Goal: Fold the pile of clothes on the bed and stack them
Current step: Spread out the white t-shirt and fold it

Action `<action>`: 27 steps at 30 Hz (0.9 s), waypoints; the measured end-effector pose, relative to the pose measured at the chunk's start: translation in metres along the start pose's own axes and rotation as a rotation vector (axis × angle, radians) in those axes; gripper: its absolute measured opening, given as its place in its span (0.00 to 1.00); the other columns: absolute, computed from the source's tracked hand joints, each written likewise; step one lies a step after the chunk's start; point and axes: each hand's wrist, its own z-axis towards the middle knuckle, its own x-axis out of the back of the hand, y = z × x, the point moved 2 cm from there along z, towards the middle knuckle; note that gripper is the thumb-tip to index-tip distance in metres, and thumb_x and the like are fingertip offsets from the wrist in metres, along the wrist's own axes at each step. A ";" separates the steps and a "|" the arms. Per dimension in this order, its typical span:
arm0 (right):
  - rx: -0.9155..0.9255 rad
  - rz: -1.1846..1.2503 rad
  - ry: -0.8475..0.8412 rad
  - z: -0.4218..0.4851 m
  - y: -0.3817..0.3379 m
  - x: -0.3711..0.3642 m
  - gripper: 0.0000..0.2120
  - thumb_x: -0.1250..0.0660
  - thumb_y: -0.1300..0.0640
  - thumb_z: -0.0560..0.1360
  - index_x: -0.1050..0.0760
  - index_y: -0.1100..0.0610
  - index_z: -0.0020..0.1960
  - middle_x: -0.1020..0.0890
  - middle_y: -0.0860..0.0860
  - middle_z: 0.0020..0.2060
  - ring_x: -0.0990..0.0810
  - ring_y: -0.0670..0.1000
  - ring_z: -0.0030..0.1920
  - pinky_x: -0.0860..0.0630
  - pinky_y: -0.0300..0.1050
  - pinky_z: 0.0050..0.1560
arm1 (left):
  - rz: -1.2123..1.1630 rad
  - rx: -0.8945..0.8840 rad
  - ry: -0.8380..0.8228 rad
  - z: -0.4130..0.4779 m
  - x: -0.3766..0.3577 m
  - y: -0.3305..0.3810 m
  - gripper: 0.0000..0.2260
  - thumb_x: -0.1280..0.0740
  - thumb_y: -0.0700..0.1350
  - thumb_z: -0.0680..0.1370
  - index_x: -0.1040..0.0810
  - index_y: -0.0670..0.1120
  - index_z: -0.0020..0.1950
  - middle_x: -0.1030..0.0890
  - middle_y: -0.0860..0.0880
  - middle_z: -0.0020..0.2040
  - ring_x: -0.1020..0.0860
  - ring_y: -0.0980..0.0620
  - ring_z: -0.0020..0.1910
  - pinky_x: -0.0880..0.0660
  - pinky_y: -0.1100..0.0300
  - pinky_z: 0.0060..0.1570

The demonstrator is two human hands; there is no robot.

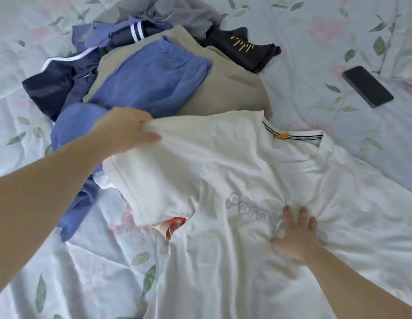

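A white T-shirt (246,171) with grey lettering lies spread face up on the bed, collar toward the far side. My left hand (124,130) grips the shirt's left shoulder and sleeve, lifting the fabric into a fold. My right hand (295,236) presses flat on the chest over the lettering, fingers spread. Behind the shirt is the pile of clothes (149,72): blue shorts, a beige garment, navy pieces with white stripes, a grey one and a black one. A bit of pink and red cloth (175,224) peeks out under the lifted sleeve.
A black phone (367,86) lies on the floral bedsheet (315,31) at the right, apart from the clothes. Bare sheet shows at the near left and far right.
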 end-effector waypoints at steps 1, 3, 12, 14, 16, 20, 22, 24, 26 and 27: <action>0.001 -0.004 -0.003 0.001 0.001 0.000 0.45 0.37 0.41 0.74 0.67 0.45 0.76 0.70 0.52 0.74 0.65 0.61 0.75 0.48 0.64 0.72 | -0.044 0.029 0.092 0.003 0.006 -0.006 0.11 0.30 0.59 0.71 0.25 0.54 0.47 0.25 0.53 0.37 0.27 0.48 0.40 0.30 0.54 0.38; 0.002 -0.006 -0.011 0.002 0.001 -0.001 0.45 0.38 0.41 0.74 0.67 0.45 0.76 0.70 0.52 0.74 0.65 0.61 0.75 0.49 0.64 0.72 | -0.032 0.100 0.040 0.006 0.009 -0.016 0.11 0.30 0.59 0.70 0.27 0.58 0.48 0.24 0.53 0.40 0.27 0.48 0.41 0.27 0.52 0.40; -0.001 -0.032 0.000 0.006 0.003 -0.005 0.45 0.38 0.41 0.74 0.67 0.45 0.76 0.70 0.53 0.74 0.64 0.61 0.75 0.49 0.63 0.73 | -0.335 0.411 0.291 -0.020 -0.020 -0.037 0.20 0.27 0.56 0.69 0.27 0.50 0.55 0.24 0.46 0.52 0.27 0.42 0.51 0.29 0.45 0.57; 0.003 -0.040 0.006 0.007 0.004 -0.006 0.44 0.38 0.40 0.74 0.67 0.44 0.76 0.70 0.53 0.74 0.64 0.61 0.75 0.49 0.62 0.73 | -0.538 0.571 0.371 -0.036 -0.035 -0.034 0.33 0.24 0.58 0.66 0.33 0.51 0.66 0.30 0.46 0.64 0.31 0.43 0.63 0.32 0.45 0.62; 0.008 -0.039 0.017 0.007 0.004 -0.006 0.45 0.38 0.40 0.74 0.67 0.44 0.76 0.70 0.52 0.74 0.65 0.61 0.75 0.50 0.61 0.73 | -0.698 0.756 0.455 -0.053 -0.052 -0.031 0.42 0.24 0.60 0.65 0.40 0.51 0.72 0.36 0.46 0.69 0.34 0.44 0.65 0.34 0.50 0.60; 0.010 -0.056 0.027 0.009 0.006 -0.005 0.45 0.37 0.40 0.73 0.67 0.45 0.76 0.69 0.53 0.74 0.64 0.61 0.75 0.50 0.60 0.74 | -1.039 0.987 0.350 -0.074 -0.089 -0.025 0.40 0.26 0.62 0.66 0.37 0.44 0.70 0.31 0.45 0.66 0.29 0.45 0.59 0.31 0.53 0.54; 0.015 -0.063 0.029 0.008 0.006 -0.004 0.45 0.37 0.40 0.74 0.66 0.45 0.76 0.69 0.53 0.74 0.64 0.61 0.75 0.51 0.59 0.74 | -1.134 0.970 0.168 -0.078 -0.105 -0.019 0.41 0.28 0.62 0.68 0.39 0.45 0.73 0.31 0.45 0.68 0.30 0.42 0.64 0.31 0.50 0.61; 0.017 -0.057 0.029 0.007 0.006 -0.003 0.45 0.36 0.40 0.73 0.66 0.45 0.76 0.69 0.53 0.75 0.64 0.61 0.75 0.51 0.59 0.74 | -1.154 0.922 0.051 -0.081 -0.114 -0.015 0.43 0.26 0.59 0.68 0.43 0.46 0.75 0.33 0.45 0.70 0.31 0.43 0.66 0.33 0.49 0.65; 0.015 -0.045 0.029 0.005 0.006 -0.002 0.46 0.35 0.40 0.73 0.65 0.45 0.76 0.68 0.52 0.75 0.63 0.60 0.76 0.51 0.59 0.73 | -1.167 0.870 0.021 -0.083 -0.119 -0.017 0.39 0.24 0.53 0.69 0.39 0.46 0.74 0.29 0.46 0.66 0.28 0.45 0.62 0.29 0.52 0.60; 0.016 -0.036 0.027 0.004 0.006 -0.001 0.46 0.35 0.41 0.73 0.64 0.45 0.76 0.68 0.52 0.75 0.63 0.60 0.76 0.51 0.59 0.74 | -1.171 0.851 0.034 -0.085 -0.118 -0.019 0.35 0.24 0.51 0.70 0.36 0.46 0.72 0.27 0.47 0.63 0.27 0.46 0.58 0.28 0.54 0.55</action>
